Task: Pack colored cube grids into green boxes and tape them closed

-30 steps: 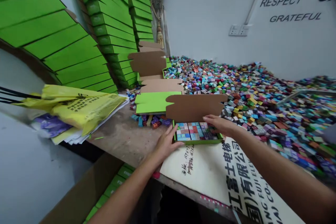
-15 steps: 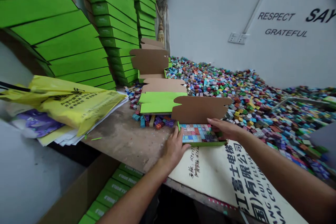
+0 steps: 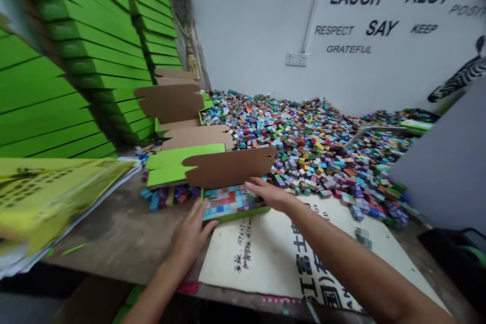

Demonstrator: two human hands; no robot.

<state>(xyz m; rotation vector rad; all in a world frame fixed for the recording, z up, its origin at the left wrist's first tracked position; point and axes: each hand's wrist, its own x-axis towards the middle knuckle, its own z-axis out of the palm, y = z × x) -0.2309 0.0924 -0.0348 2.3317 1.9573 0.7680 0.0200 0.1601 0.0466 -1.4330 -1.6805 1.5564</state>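
Observation:
An open green cardboard box (image 3: 235, 216) lies on the table, filled with rows of small patterned blocks (image 3: 228, 201). Its brown lid (image 3: 231, 168) stands raised at the back. My left hand (image 3: 191, 230) holds the box's left end, thumb by the front corner and fingers along the side. Over the box's right end reaches my right hand (image 3: 269, 194), its fingers stretched across the blocks near the lid; the fingertips are partly blurred. Beneath the box's front is a cream cardboard sheet (image 3: 266, 258) with black printing and handwriting.
A large heap of loose blocks (image 3: 296, 131) spreads behind and right. Tall stacks of green boxes (image 3: 94, 50) rise at left. More boxes with open lids (image 3: 172, 104) stand behind mine. A yellow bag (image 3: 49, 192) lies on papers at left. A metal bar (image 3: 374, 129) crosses the heap.
The view has turned right, so the table and box appear farther left. My right hand has shifted inward from the box's right end onto the blocks. My left hand stays at the left end.

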